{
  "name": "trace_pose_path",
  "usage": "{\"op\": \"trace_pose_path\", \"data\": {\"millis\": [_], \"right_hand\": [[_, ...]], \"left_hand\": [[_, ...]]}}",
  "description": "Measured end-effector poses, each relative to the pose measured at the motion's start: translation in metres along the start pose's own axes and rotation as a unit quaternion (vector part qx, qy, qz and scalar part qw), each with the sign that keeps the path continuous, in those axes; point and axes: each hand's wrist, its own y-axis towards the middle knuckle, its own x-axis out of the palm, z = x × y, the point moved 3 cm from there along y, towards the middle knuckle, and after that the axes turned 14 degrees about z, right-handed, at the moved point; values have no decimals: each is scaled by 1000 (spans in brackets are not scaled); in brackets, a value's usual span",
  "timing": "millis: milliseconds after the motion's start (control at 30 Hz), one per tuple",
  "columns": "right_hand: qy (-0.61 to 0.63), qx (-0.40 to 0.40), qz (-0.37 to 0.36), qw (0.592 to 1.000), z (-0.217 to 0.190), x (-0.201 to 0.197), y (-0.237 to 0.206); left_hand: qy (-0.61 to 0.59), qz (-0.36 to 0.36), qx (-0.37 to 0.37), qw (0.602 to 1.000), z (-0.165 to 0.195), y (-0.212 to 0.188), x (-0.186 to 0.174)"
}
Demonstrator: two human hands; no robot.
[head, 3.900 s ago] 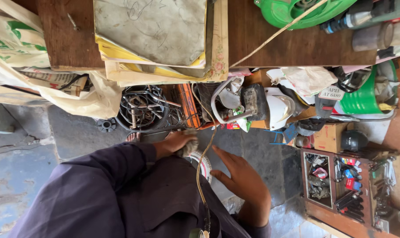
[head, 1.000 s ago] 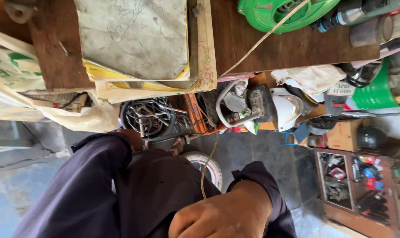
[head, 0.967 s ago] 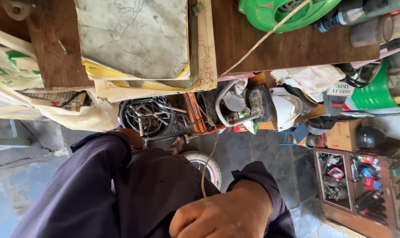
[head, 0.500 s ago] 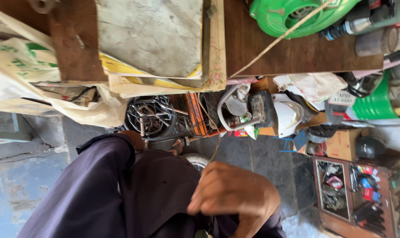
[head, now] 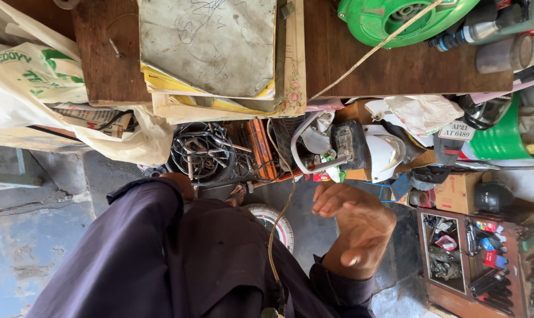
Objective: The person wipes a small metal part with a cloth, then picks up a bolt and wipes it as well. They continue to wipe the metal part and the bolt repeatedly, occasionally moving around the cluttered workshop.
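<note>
My right hand is raised over my lap with the fingers stretched out and nothing in it. My left arm, in a dark sleeve, reaches under the wooden bench. Only a bit of my left hand shows past the cuff, next to a heap of black wire fan guards; its fingers are hidden. A thin tan cord runs from the bench top down to my lap, passing a round white ring on the floor.
On the bench lie a stack of worn boards and a green fan housing. White sacks hang at the left. A cardboard box and a compartment tray of small parts stand at the right.
My right hand has lifted off my lap, moved forward and to the right, and gone from a loose fist to outstretched fingers. The left arm stays under the bench.
</note>
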Motion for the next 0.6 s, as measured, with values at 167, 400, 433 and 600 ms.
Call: {"op": "trace_pose_path", "data": {"millis": [167, 400, 433, 600], "right_hand": [[30, -13, 16, 999, 17, -15, 9], [6, -140, 123, 983, 6, -33, 5], [17, -130, 122, 984, 2, -36, 4], [-12, -83, 160, 983, 1, -44, 8]], "left_hand": [[19, -14, 18, 1000, 12, -3, -5], [-7, -16, 2, 1000, 5, -1, -4], [-20, -22, -5, 1000, 3, 1, -3], [-2, -12, -17, 1000, -2, 8, -2]]}}
